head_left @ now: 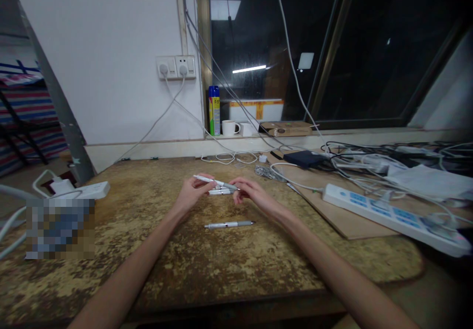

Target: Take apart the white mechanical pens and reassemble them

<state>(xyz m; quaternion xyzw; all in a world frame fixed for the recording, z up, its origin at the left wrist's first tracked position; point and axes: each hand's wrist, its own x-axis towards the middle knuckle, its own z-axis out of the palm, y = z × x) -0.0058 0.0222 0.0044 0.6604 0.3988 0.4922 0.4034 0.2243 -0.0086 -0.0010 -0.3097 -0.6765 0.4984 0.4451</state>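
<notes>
A white and grey pen (pixel 218 181) is held up at a slant between my two hands, above the worn wooden table (pixel 229 265). My left hand (pixel 194 189) pinches its white end with the fingers closed. At the grey tip end, the curled fingers of my right hand (pixel 249 193) close on the pen. Just behind and below it, at least one more silver-white pen (pixel 221 191) shows, partly covered by the hands. Nearer to me, a similar pen (pixel 229 224) lies crosswise on the tabletop, its dark tip pointing right.
A long white power strip (pixel 391 215) and tangled cables lie to the right, partly over a brown board (pixel 332 211). On the left are another power strip (pixel 98 190) and a blurred-out item (pixel 61 228). A spray can (pixel 214 112) and a mug (pixel 229 128) stand on the windowsill.
</notes>
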